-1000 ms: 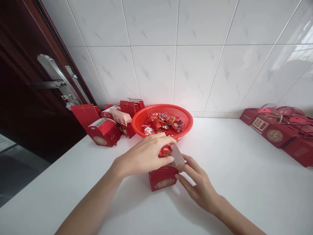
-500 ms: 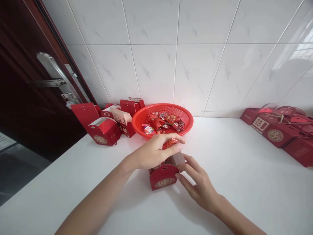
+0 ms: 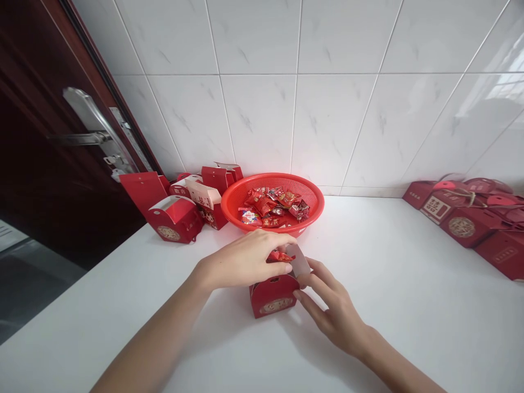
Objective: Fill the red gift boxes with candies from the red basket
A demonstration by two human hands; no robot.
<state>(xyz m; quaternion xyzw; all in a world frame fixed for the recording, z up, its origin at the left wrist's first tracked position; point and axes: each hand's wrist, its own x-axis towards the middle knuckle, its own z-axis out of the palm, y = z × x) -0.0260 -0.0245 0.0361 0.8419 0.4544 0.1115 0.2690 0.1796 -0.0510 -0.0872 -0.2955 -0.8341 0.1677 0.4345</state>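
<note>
A small red box (image 3: 273, 297) with a gold emblem stands on the white table, its top open. Over its opening is my left hand (image 3: 249, 259), thumb and fingers closed on a red wrapped candy (image 3: 280, 256). At the box's right side, my right hand (image 3: 329, 305) pinches the edge of the raised flap (image 3: 299, 261), pale on its inner face. Just behind the box, a red plastic basket (image 3: 313, 218) holds several wrapped candies (image 3: 265, 205). My left hand hides most of the box's inside.
Several red boxes (image 3: 174, 219), some with open lids, stand at the back left beside a dark door (image 3: 33, 109) with a metal handle. Several closed red boxes (image 3: 462, 225) stand at the right. A tiled wall (image 3: 339, 120) rises behind the white table (image 3: 393, 284).
My left hand has moved down and slightly left, bringing the candy from above the box to its opening. My right hand has stayed at the flap.
</note>
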